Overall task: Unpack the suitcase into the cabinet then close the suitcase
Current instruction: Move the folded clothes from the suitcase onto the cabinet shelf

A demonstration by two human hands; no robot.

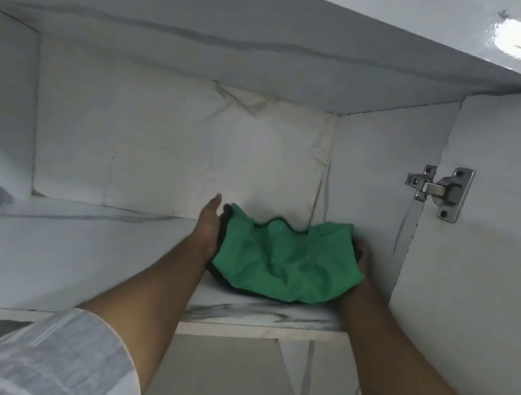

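Resting on the marble-patterned shelf of the open cabinet, the green garment is sitting near the right-hand corner, with a darker piece of cloth showing under its left and front edges — apparently a small stack being handled as one. Both hands are cupping it from the sides. The left hand is lying flat against the left edge, fingers extended toward the back wall, palm pressed to the fabric rather than curled over it. The right hand is mostly hidden behind the bundle's right edge; I cannot tell how far its fingers are closed, only that it is touching the cloth there.

The fabric is looking soft and light: it is sagging in the middle, rumpling into folds and bulging up at the two sides where the hands are squeezing inward. It will not be holding any shape of its own, so a pinch at one corner would probably be letting the pile unfold or the under layer slide out. Supporting it from both sides, or from beneath with flat palms, seems the safer hold — and nothing here is fragile or slippery enough to need much force. The suitcase is not in view, and a metal hinge is showing on the door at right.
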